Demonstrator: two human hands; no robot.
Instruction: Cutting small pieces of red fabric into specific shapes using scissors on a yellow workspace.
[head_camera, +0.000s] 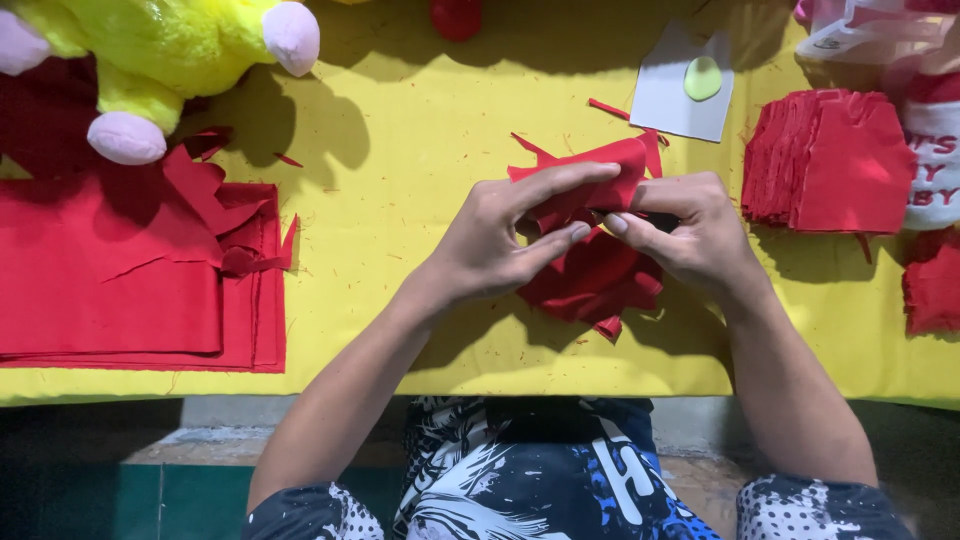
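Both hands meet over the middle of the desk (420, 150), which is covered in yellow cloth, and both grip the same bundle of red felt pieces (590, 275). The left hand (505, 235) comes in from the near left, its index finger stretched across the top edge of the felt and its thumb pressed up from below, so the felt is pinched between them. The right hand (690, 225) closes on the same top edge from the right, thumb and fingers clamped on it, its thumbnail almost touching the left thumb. Most of the bundle hangs or lies below and between the two hands, spreading toward the near edge of the desk, with a pointed flap sticking up on the far side of the fingers.

On the left lies a flat stack of large red felt sheets (120, 280), with ragged red offcuts (225, 215) on its right side. A yellow plush toy (160, 55) with pink paws sits at the far left corner. Beyond the hands is a white card (670, 100) carrying a pale green oval piece (703, 78). To the right, well apart from the right hand, stands a neat pile of cut red felt shapes (830, 165), and more red felt (932, 285) lies at the right edge. Tiny red threads speckle the yellow cloth.
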